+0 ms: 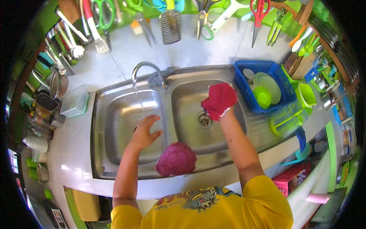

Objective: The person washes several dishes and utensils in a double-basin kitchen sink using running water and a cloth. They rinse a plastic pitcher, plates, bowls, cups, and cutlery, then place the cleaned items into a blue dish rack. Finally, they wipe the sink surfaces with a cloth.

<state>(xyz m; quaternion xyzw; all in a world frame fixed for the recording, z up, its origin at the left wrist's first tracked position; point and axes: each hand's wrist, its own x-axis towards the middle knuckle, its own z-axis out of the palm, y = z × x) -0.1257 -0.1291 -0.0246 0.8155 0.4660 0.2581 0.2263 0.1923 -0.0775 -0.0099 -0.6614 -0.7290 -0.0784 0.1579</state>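
Note:
My left hand [144,133] is over the left basin [120,137] of a steel double sink, fingers apart and holding nothing. A thin stream of water [140,104] falls from the curved faucet [148,64] just beyond my fingertips. Red cloth with a pale edge [219,100] covers my right hand above the right basin [186,114], near the drain strainer [205,120]. The fingers are hidden, and whether the cloth is worn like a mitt or gripped is unclear. Between my forearms, a rounded purple bundle [176,159], apparently cloth, rests at the sink's front rim.
A blue plastic basket [264,86] with dishes stands right of the sink. Beside it lies a clear green-trimmed pitcher [288,118]. A clear plastic container [75,101] sits left of the sink. Scissors [258,17], a grater [170,27] and several utensils hang along the back wall.

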